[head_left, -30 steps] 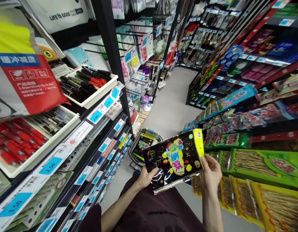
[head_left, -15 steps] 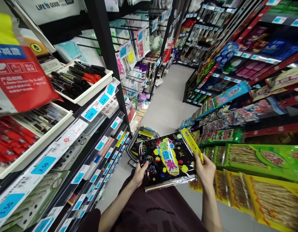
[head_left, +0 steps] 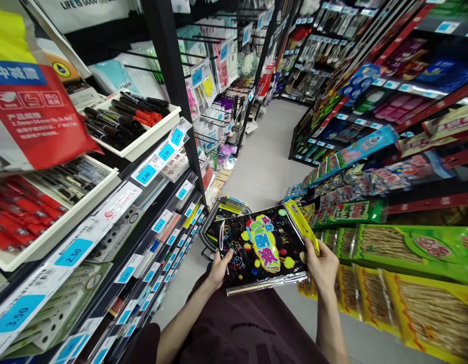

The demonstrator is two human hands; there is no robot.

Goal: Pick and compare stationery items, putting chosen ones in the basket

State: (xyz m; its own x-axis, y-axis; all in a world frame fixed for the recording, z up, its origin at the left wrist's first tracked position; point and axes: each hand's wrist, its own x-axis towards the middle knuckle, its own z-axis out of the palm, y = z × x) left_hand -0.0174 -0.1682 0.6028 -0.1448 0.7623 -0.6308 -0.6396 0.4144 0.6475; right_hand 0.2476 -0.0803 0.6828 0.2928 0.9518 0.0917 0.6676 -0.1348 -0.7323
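Observation:
A flat black package (head_left: 264,245) with colourful drawings and a yellow header strip is held in front of my body, in clear wrapping. My left hand (head_left: 220,269) grips its left edge, thumb on the front face. At the right edge, beside the yellow strip, my right hand (head_left: 321,265) pinches it; the fingers behind the package are hidden. A dark basket (head_left: 208,245) stands low behind the package's left side, with another black and yellow package (head_left: 232,205) in it.
On the left, shelves hold a white tray (head_left: 143,136) of markers and a red bag (head_left: 37,111). Green snack bags (head_left: 419,250) and yellow snack bags (head_left: 427,308) line the right. The grey aisle floor (head_left: 270,146) runs ahead between the shelves.
The view has shifted slightly, so the left shelf items appear a little further right. Both hands keep their hold on the package, which has tilted slightly.

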